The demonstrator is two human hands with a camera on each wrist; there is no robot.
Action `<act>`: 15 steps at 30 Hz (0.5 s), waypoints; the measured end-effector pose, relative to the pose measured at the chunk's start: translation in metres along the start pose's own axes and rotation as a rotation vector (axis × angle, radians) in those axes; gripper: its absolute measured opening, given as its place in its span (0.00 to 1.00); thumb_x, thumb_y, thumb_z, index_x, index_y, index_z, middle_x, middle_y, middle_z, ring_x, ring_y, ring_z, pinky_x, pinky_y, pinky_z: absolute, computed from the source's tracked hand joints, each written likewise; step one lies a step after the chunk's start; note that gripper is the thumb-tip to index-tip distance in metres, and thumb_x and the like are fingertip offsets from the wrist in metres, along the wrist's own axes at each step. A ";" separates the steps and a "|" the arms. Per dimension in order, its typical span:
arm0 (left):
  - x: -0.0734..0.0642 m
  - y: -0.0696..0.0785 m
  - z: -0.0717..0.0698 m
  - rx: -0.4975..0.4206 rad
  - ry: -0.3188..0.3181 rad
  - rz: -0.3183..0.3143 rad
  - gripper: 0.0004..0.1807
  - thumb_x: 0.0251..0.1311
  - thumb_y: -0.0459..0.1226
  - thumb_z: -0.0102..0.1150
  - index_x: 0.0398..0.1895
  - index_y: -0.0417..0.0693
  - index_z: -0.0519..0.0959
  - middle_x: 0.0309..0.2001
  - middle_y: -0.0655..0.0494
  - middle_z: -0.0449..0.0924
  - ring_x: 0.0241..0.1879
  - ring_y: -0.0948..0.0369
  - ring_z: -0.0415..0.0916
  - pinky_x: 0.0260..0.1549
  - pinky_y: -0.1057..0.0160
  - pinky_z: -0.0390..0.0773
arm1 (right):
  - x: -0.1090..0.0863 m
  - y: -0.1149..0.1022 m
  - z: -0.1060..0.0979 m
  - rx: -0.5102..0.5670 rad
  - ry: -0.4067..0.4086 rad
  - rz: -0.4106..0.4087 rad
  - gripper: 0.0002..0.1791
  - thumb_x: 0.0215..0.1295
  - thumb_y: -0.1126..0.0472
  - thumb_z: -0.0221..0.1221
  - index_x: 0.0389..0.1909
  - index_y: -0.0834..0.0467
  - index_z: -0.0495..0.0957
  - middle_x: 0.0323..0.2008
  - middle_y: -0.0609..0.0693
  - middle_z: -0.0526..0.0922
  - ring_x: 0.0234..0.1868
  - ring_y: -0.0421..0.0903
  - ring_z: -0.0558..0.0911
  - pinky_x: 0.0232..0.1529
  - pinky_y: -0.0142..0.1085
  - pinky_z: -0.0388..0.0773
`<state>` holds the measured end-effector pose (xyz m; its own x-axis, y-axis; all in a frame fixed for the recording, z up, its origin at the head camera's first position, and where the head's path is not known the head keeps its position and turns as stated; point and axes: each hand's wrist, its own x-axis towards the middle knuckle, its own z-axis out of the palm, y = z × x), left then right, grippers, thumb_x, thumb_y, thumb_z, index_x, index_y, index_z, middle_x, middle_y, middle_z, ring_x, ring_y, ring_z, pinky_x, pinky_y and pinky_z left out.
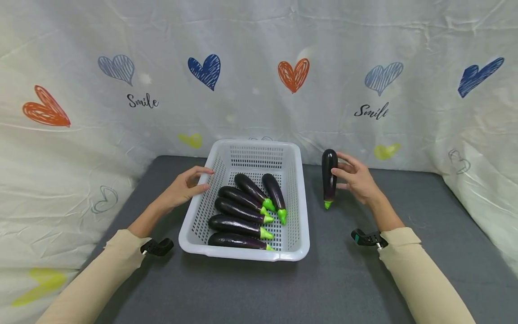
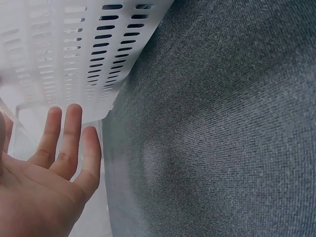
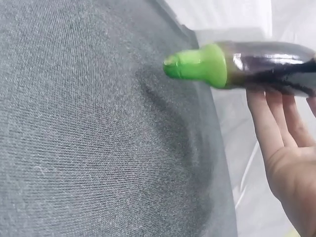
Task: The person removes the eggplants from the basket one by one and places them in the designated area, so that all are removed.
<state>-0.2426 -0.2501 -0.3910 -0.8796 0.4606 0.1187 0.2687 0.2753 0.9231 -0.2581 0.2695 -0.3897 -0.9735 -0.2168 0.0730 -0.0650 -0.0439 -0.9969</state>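
Observation:
A dark purple eggplant (image 1: 329, 175) with a green stem end hangs nearly upright, stem down, over the table to the right of the basket. My right hand (image 1: 357, 178) grips it from its right side. In the right wrist view, its green cap (image 3: 197, 65) points away from the fingers, above the cloth. My left hand (image 1: 184, 185) is at the left rim of a white plastic basket (image 1: 304, 211), thumb and index fingertips over the edge. The left wrist view shows the other fingers (image 2: 71, 131) fairly straight and spread beside the slotted outer wall. Several eggplants (image 1: 238, 211) lie inside.
Dark grey cloth covers the table (image 1: 251, 292). Behind it and at both sides hangs a pale curtain (image 1: 251, 108) printed with hearts and "Smile". Black wrist straps (image 1: 158, 247) sit at both beige sleeves.

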 end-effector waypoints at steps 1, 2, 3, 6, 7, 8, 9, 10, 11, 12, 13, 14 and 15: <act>0.000 0.000 0.000 -0.002 0.000 -0.003 0.24 0.72 0.32 0.60 0.68 0.42 0.69 0.65 0.38 0.68 0.54 0.42 0.77 0.38 0.52 0.83 | 0.001 0.001 0.000 0.011 -0.007 0.003 0.37 0.73 0.66 0.61 0.79 0.54 0.57 0.56 0.51 0.77 0.54 0.45 0.80 0.43 0.44 0.83; 0.000 0.000 0.000 -0.006 -0.001 -0.005 0.24 0.72 0.32 0.60 0.68 0.42 0.69 0.65 0.38 0.68 0.53 0.42 0.77 0.38 0.52 0.83 | 0.003 0.002 -0.001 0.018 -0.016 0.004 0.38 0.73 0.67 0.61 0.80 0.53 0.57 0.56 0.51 0.77 0.53 0.46 0.81 0.42 0.45 0.83; 0.000 0.000 0.000 -0.009 -0.002 -0.007 0.24 0.72 0.32 0.60 0.69 0.42 0.69 0.65 0.38 0.68 0.54 0.42 0.77 0.38 0.51 0.83 | 0.004 0.003 -0.001 0.019 -0.024 0.003 0.38 0.73 0.68 0.60 0.80 0.52 0.57 0.56 0.52 0.78 0.53 0.46 0.82 0.41 0.46 0.83; 0.000 0.000 0.000 -0.015 -0.004 -0.007 0.24 0.72 0.32 0.60 0.69 0.42 0.69 0.65 0.38 0.68 0.53 0.42 0.77 0.37 0.51 0.83 | 0.007 0.005 -0.002 -0.006 -0.048 0.003 0.39 0.73 0.68 0.60 0.80 0.49 0.57 0.58 0.54 0.76 0.51 0.48 0.83 0.40 0.47 0.84; 0.000 0.000 0.000 -0.013 -0.004 -0.006 0.24 0.72 0.32 0.60 0.69 0.42 0.69 0.65 0.38 0.68 0.53 0.43 0.77 0.37 0.51 0.83 | 0.008 0.006 -0.003 -0.024 -0.051 0.002 0.39 0.73 0.67 0.61 0.80 0.49 0.57 0.58 0.56 0.76 0.51 0.48 0.83 0.40 0.47 0.84; 0.000 0.000 0.000 -0.011 -0.003 -0.004 0.24 0.72 0.32 0.60 0.69 0.42 0.69 0.65 0.38 0.67 0.53 0.43 0.77 0.37 0.51 0.83 | 0.008 0.006 -0.004 -0.047 -0.056 0.000 0.38 0.73 0.67 0.61 0.80 0.49 0.58 0.58 0.57 0.75 0.50 0.48 0.82 0.39 0.47 0.84; 0.000 0.000 0.000 -0.010 -0.003 -0.002 0.24 0.72 0.31 0.60 0.68 0.42 0.69 0.65 0.38 0.67 0.53 0.44 0.77 0.37 0.51 0.83 | 0.008 0.007 -0.004 -0.068 -0.058 -0.003 0.38 0.73 0.67 0.61 0.79 0.50 0.59 0.58 0.58 0.74 0.50 0.48 0.82 0.40 0.48 0.83; 0.000 0.000 0.000 -0.009 -0.003 0.000 0.24 0.72 0.31 0.59 0.68 0.42 0.69 0.65 0.37 0.67 0.53 0.44 0.77 0.37 0.51 0.83 | 0.008 0.008 -0.005 -0.086 -0.061 -0.005 0.37 0.73 0.67 0.61 0.79 0.50 0.59 0.58 0.59 0.74 0.50 0.48 0.82 0.40 0.49 0.83; 0.000 0.000 0.000 -0.007 -0.003 0.004 0.24 0.72 0.31 0.59 0.68 0.41 0.69 0.65 0.37 0.67 0.53 0.44 0.77 0.37 0.51 0.83 | 0.008 0.009 -0.006 -0.107 -0.062 -0.008 0.37 0.73 0.67 0.61 0.79 0.51 0.59 0.57 0.60 0.73 0.49 0.48 0.82 0.40 0.49 0.83; 0.000 0.000 0.000 -0.007 -0.003 0.004 0.24 0.72 0.31 0.59 0.68 0.41 0.69 0.65 0.37 0.67 0.53 0.44 0.77 0.37 0.51 0.83 | 0.009 0.010 -0.006 -0.122 -0.065 -0.011 0.37 0.73 0.67 0.61 0.79 0.52 0.59 0.57 0.61 0.73 0.49 0.48 0.82 0.40 0.50 0.83; 0.000 0.000 0.000 -0.004 -0.002 0.003 0.24 0.72 0.31 0.59 0.68 0.42 0.69 0.65 0.37 0.67 0.52 0.45 0.77 0.37 0.51 0.83 | 0.009 0.011 -0.007 -0.129 -0.066 -0.013 0.37 0.72 0.67 0.62 0.79 0.53 0.60 0.56 0.62 0.73 0.48 0.49 0.82 0.39 0.51 0.83; 0.000 0.000 0.000 -0.004 -0.001 0.002 0.23 0.72 0.31 0.59 0.68 0.42 0.69 0.65 0.37 0.67 0.52 0.45 0.77 0.37 0.52 0.83 | 0.009 0.012 -0.008 -0.133 -0.068 -0.016 0.37 0.72 0.68 0.62 0.78 0.54 0.59 0.56 0.62 0.73 0.47 0.49 0.83 0.39 0.51 0.84; 0.000 0.000 0.000 -0.003 -0.001 0.001 0.23 0.72 0.31 0.59 0.68 0.42 0.69 0.65 0.37 0.67 0.53 0.44 0.77 0.38 0.51 0.83 | 0.010 0.014 -0.009 -0.133 -0.068 -0.019 0.37 0.72 0.68 0.62 0.78 0.56 0.59 0.55 0.62 0.74 0.46 0.49 0.84 0.39 0.51 0.84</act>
<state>-0.2424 -0.2500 -0.3908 -0.8790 0.4616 0.1196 0.2686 0.2719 0.9241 -0.2708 0.2758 -0.4028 -0.9550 -0.2829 0.0887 -0.1158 0.0804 -0.9900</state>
